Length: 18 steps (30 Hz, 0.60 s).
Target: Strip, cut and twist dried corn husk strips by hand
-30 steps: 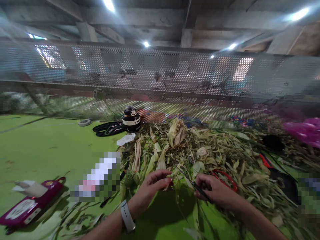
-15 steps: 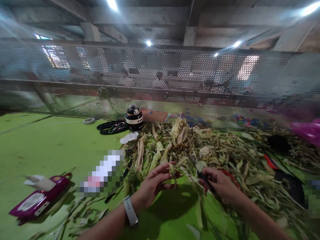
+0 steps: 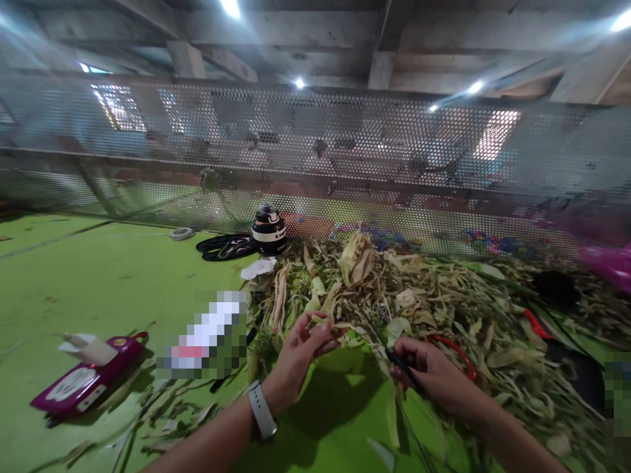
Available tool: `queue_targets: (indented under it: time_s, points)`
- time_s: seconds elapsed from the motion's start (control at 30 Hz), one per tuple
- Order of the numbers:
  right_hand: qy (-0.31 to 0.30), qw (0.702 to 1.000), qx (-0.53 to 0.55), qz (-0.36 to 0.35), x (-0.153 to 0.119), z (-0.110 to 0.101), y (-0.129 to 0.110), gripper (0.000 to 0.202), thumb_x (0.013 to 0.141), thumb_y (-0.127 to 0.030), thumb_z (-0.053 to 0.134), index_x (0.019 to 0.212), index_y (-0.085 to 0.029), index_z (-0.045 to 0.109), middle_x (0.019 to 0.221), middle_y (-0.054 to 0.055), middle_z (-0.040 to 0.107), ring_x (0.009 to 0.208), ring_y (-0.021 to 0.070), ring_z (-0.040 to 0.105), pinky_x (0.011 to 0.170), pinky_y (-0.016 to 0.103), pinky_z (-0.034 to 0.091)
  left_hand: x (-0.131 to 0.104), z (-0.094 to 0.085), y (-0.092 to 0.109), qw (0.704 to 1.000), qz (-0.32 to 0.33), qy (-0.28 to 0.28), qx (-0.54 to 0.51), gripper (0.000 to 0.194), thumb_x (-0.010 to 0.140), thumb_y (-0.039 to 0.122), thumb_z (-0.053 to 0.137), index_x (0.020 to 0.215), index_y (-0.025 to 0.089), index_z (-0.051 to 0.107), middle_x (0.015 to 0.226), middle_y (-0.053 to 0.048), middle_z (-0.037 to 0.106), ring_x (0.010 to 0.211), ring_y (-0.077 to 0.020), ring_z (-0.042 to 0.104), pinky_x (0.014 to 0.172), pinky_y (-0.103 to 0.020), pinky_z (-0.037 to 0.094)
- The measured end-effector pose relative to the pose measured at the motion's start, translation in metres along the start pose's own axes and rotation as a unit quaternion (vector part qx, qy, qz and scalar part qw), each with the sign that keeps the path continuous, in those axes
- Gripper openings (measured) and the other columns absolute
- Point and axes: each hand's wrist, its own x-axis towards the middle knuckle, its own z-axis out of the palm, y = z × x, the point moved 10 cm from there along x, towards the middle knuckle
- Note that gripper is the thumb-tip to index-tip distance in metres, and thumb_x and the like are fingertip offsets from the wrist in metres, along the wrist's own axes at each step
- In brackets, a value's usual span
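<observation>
My left hand (image 3: 306, 345), with a pale watch strap at its wrist, pinches a thin strip of pale dried husk (image 3: 340, 326) between thumb and fingers. My right hand (image 3: 430, 373) is closed around a slim tool with a dark handle (image 3: 401, 368). The tool's narrow tip points up and left, and its exact kind is unclear. Both hands are over the near edge of a heap of dried husks (image 3: 428, 282). A bundle of larger corn husks (image 3: 357, 259) stands up from the heap. A red curved piece (image 3: 461, 355) shows behind my right hand.
On the green tabletop (image 3: 123, 282) at left lies a purple power strip (image 3: 89, 378) with a plugged-in charger. A black jar (image 3: 269, 230), a black strap-like item (image 3: 227, 247) and a tape roll (image 3: 182, 233) stand near the perforated metal screen (image 3: 296, 151). People show beyond it.
My left hand has turned and its fingers have closed together; the small clump it held is no longer seen, and a pale strip shows there. My right hand keeps the tool, nearly still.
</observation>
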Motion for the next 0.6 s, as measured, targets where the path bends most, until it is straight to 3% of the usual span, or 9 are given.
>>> queue_targets:
  time_s: [0.13, 0.3, 0.47, 0.6]
  points:
    - [-0.020, 1.000, -0.010, 0.002, -0.001, 0.005, 0.004, 0.038, 0.065, -0.043, 0.071, 0.065, -0.017, 0.042, 0.059, -0.006, 0.039, 0.055, 0.0073, 0.036, 0.050, 0.017, 0.032, 0.001, 0.005, 0.002, 0.999, 0.012, -0.019, -0.027, 0.035, 0.072, 0.024, 0.070, 0.095, 0.021, 0.043, 0.097, -0.007, 0.070, 0.100, -0.0224, 0.063, 0.086, -0.036, 0.049]
    - [-0.039, 0.999, -0.018, 0.018, 0.000, 0.010, 0.008, 0.038, 0.068, -0.046, 0.068, 0.068, -0.017, 0.043, 0.059, -0.006, 0.041, 0.053, 0.0067, 0.038, 0.046, 0.017, 0.031, -0.001, -0.006, 0.014, 0.996, 0.074, 0.047, 0.025, 0.038, 0.071, 0.029, 0.071, 0.093, 0.021, 0.041, 0.087, -0.004, 0.072, 0.092, -0.0199, 0.066, 0.085, -0.033, 0.048]
    - [-0.071, 0.996, -0.025, 0.040, -0.003, 0.025, 0.008, 0.037, 0.071, -0.048, 0.064, 0.070, -0.018, 0.042, 0.059, -0.006, 0.044, 0.049, 0.0061, 0.038, 0.042, 0.016, 0.030, -0.005, -0.007, 0.019, 0.987, 0.116, 0.060, 0.098, 0.032, 0.076, 0.031, 0.065, 0.094, 0.022, 0.040, 0.082, -0.001, 0.069, 0.087, -0.0172, 0.065, 0.075, -0.027, 0.048]
    - [-0.077, 0.997, -0.016, 0.013, -0.004, 0.030, 0.000, 0.039, 0.073, -0.052, 0.062, 0.069, -0.018, 0.042, 0.062, -0.005, 0.045, 0.050, 0.0055, 0.038, 0.043, 0.015, 0.030, -0.008, -0.008, 0.018, 0.981, 0.132, 0.069, 0.126, 0.029, 0.078, 0.030, 0.062, 0.095, 0.022, 0.040, 0.081, 0.000, 0.066, 0.081, -0.0149, 0.062, 0.066, -0.024, 0.045]
